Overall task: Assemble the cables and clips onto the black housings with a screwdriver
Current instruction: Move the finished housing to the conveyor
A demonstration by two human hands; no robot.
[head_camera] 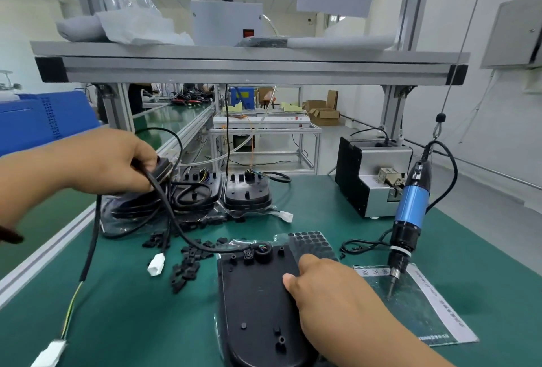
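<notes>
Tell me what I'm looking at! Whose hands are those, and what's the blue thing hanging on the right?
The camera sits on a person's head, so you see their own two hands from above, at a work table with a green mat. The left hand grips a long black cable that runs down to a flat black housing. The right hand holds that housing steady on the mat. The small black bits scattered beside it are clips, and a white plug lies near them. The blue thing is an electric screwdriver hanging from a wire; nobody holds it now. More housings with cables wait at the back.
</notes>
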